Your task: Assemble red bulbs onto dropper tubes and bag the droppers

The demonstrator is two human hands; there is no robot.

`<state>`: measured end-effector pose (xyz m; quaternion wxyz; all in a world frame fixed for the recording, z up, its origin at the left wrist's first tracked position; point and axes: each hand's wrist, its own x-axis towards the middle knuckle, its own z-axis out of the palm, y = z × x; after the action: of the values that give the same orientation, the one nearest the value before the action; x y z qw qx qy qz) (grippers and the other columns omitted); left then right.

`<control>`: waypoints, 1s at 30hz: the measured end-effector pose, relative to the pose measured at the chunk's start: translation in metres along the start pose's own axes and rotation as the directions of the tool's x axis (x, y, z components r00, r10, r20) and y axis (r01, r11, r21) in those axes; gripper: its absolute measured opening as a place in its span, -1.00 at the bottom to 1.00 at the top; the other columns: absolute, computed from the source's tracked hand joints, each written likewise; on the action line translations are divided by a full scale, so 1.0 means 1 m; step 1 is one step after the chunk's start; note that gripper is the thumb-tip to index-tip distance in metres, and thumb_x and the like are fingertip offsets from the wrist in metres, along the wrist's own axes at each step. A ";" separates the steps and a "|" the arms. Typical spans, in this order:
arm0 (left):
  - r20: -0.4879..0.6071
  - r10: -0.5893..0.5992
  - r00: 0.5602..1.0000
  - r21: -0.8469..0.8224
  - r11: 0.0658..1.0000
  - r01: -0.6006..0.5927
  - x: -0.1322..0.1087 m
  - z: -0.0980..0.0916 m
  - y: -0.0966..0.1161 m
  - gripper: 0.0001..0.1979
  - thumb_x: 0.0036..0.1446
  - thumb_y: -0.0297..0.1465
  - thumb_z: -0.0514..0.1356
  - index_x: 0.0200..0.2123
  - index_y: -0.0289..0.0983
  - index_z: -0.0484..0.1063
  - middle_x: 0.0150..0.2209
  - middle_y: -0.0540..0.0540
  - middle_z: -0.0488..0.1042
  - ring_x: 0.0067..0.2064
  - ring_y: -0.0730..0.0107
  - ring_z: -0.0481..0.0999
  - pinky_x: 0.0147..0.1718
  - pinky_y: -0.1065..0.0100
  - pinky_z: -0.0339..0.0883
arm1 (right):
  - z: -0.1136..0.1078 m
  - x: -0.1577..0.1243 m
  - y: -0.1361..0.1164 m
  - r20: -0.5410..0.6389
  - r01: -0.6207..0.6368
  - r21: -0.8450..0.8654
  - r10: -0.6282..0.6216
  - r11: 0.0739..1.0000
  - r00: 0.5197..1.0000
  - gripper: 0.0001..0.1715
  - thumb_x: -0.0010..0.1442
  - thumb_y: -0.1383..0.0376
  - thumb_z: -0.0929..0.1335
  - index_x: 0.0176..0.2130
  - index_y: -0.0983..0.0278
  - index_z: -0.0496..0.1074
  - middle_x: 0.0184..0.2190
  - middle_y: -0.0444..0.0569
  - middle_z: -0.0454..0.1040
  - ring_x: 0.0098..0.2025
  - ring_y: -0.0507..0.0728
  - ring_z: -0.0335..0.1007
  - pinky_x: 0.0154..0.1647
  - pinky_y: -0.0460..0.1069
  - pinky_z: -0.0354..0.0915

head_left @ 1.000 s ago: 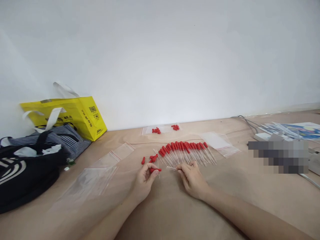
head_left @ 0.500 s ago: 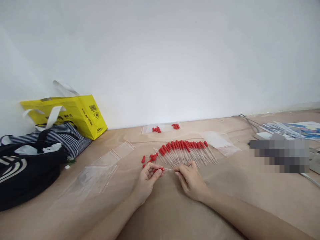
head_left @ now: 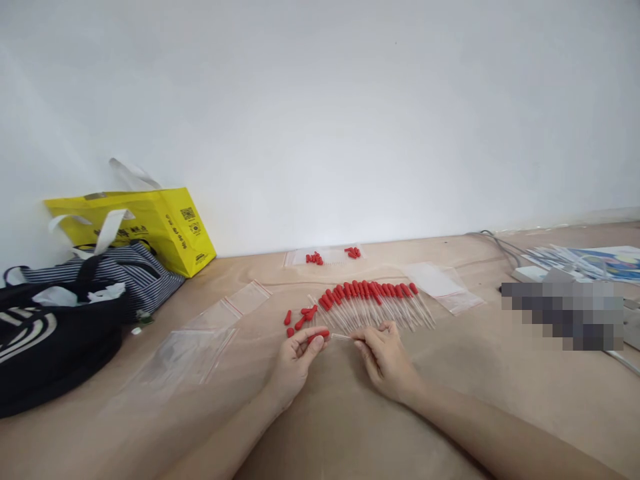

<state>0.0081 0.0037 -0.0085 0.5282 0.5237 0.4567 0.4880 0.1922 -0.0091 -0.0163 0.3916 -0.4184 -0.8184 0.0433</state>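
Note:
My left hand [head_left: 296, 360] is closed, pinching a red rubber dropper bulb [head_left: 324, 333] between thumb and fingers. Across from it, my right hand [head_left: 383, 357] grips a thin clear dropper tube [head_left: 341, 337] by its right part. The tube's free end points at the bulb; whether they touch I cannot tell. Just behind my hands lies a fanned row of droppers [head_left: 370, 291], red bulbs away from me and clear tubes toward me. Several loose red bulbs [head_left: 300, 323] lie beyond my left hand.
Clear zip bags [head_left: 195, 353] lie on the left of the table [head_left: 320, 440]. More red bulbs [head_left: 315, 258] rest on a bag near the wall. Another bag [head_left: 445, 287] lies right of the row. Bags, including a yellow one [head_left: 185, 233], stand left; cables [head_left: 493, 237] and papers are right.
My right hand has shifted slightly right with the tube, whose end now shows a little apart from the bulb in view. More of the red bulb shows at my left fingertips.

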 end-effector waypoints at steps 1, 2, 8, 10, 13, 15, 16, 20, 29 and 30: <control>-0.009 0.011 1.000 0.013 1.000 -0.011 0.000 0.000 0.001 -0.68 -0.15 -0.24 0.27 -0.32 -0.32 0.43 -0.38 -0.07 0.52 -0.29 0.37 0.48 -0.20 0.40 0.34 | 0.000 0.000 0.000 -0.006 -0.013 0.001 0.013 1.000 1.000 -0.81 0.15 0.44 0.13 -0.31 0.28 0.26 -0.42 -0.12 0.44 -0.44 0.00 0.28 -0.26 -0.01 -0.07; -0.013 0.022 1.000 0.025 0.999 -0.022 0.000 0.000 0.001 -0.69 -0.14 -0.24 0.26 -0.33 -0.31 0.43 -0.40 -0.06 0.51 -0.30 0.37 0.49 -0.22 0.39 0.35 | 0.000 0.000 0.000 -0.009 -0.022 0.001 0.022 1.000 1.000 -0.82 0.15 0.44 0.13 -0.31 0.28 0.26 -0.42 -0.12 0.44 -0.44 0.00 0.28 -0.26 -0.01 -0.08; 0.017 0.037 0.999 0.050 0.998 -0.038 -0.001 0.002 0.004 -0.70 -0.13 -0.22 0.24 -0.36 -0.30 0.43 -0.43 -0.05 0.50 -0.30 0.34 0.49 -0.24 0.37 0.37 | 0.001 0.002 -0.002 -0.012 -0.025 0.012 0.026 1.000 1.000 -0.83 0.15 0.44 0.14 -0.32 0.28 0.26 -0.43 -0.14 0.44 -0.45 -0.01 0.27 -0.27 -0.02 -0.08; 0.033 0.035 0.999 0.048 0.998 -0.036 -0.001 0.002 0.005 -0.70 -0.13 -0.21 0.24 -0.36 -0.31 0.43 -0.42 -0.06 0.51 -0.29 0.33 0.49 -0.23 0.36 0.36 | 0.002 0.001 -0.002 -0.018 -0.029 0.009 0.029 1.000 0.999 -0.83 0.15 0.44 0.14 -0.32 0.28 0.27 -0.43 -0.14 0.44 -0.46 -0.01 0.27 -0.28 -0.02 -0.08; 0.045 0.044 0.998 0.036 0.998 -0.046 -0.001 0.002 0.004 -0.70 -0.14 -0.21 0.25 -0.37 -0.31 0.44 -0.42 -0.06 0.50 -0.31 0.34 0.49 -0.25 0.35 0.37 | 0.002 0.001 -0.001 -0.007 -0.028 -0.001 0.028 1.000 1.000 -0.81 0.15 0.44 0.14 -0.32 0.29 0.28 -0.43 -0.12 0.44 -0.45 0.00 0.27 -0.27 -0.01 -0.08; 0.042 0.046 0.998 0.026 0.999 -0.047 -0.001 0.002 0.004 -0.70 -0.15 -0.21 0.26 -0.38 -0.31 0.44 -0.44 -0.06 0.50 -0.33 0.34 0.49 -0.27 0.35 0.38 | 0.003 0.001 0.000 0.015 -0.020 -0.011 0.020 1.000 1.000 -0.80 0.15 0.43 0.14 -0.32 0.28 0.29 -0.44 -0.12 0.44 -0.44 0.00 0.27 -0.27 -0.01 -0.08; 0.040 0.043 0.998 0.020 0.999 -0.044 -0.001 0.002 0.004 -0.69 -0.16 -0.20 0.27 -0.39 -0.32 0.44 -0.46 -0.05 0.50 -0.35 0.34 0.49 -0.29 0.34 0.39 | 0.003 0.001 0.000 0.025 -0.012 -0.017 0.012 1.000 1.000 -0.80 0.15 0.43 0.14 -0.32 0.27 0.30 -0.45 -0.13 0.44 -0.44 0.00 0.27 -0.28 -0.01 -0.09; 0.040 0.017 0.999 0.006 1.000 -0.017 0.000 0.003 0.002 -0.67 -0.22 -0.20 0.30 -0.42 -0.33 0.45 -0.52 -0.05 0.50 -0.41 0.35 0.49 -0.35 0.35 0.40 | 0.003 0.000 -0.001 0.033 0.041 -0.044 -0.039 0.998 0.999 -0.77 0.16 0.41 0.14 -0.33 0.26 0.33 -0.51 -0.14 0.41 -0.46 -0.01 0.24 -0.32 -0.03 -0.10; 0.018 0.016 1.000 0.097 0.995 -0.018 -0.003 0.001 -0.006 -0.71 -0.25 -0.25 0.32 -0.45 -0.33 0.49 -0.53 -0.06 0.52 -0.48 0.38 0.47 -0.43 0.40 0.38 | 0.001 0.001 0.005 0.073 0.172 -0.165 -0.162 0.971 0.984 -0.75 0.02 0.49 0.17 -0.38 0.27 0.37 -0.57 -0.15 0.36 -0.55 -0.02 0.10 -0.41 -0.02 -0.18; 0.020 0.018 1.000 0.109 0.994 -0.020 -0.003 0.001 -0.006 -0.73 -0.25 -0.26 0.32 -0.45 -0.33 0.49 -0.53 -0.06 0.52 -0.48 0.39 0.47 -0.44 0.41 0.38 | 0.000 0.001 0.006 0.080 0.190 -0.170 -0.178 0.967 0.981 -0.74 -0.01 0.50 0.17 -0.39 0.27 0.36 -0.58 -0.15 0.36 -0.56 -0.02 0.08 -0.42 -0.02 -0.18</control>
<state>0.0087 0.0009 -0.0149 0.4982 0.5607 0.4729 0.4623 0.1955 -0.0042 -0.0184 0.3287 -0.3722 -0.8664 -0.0527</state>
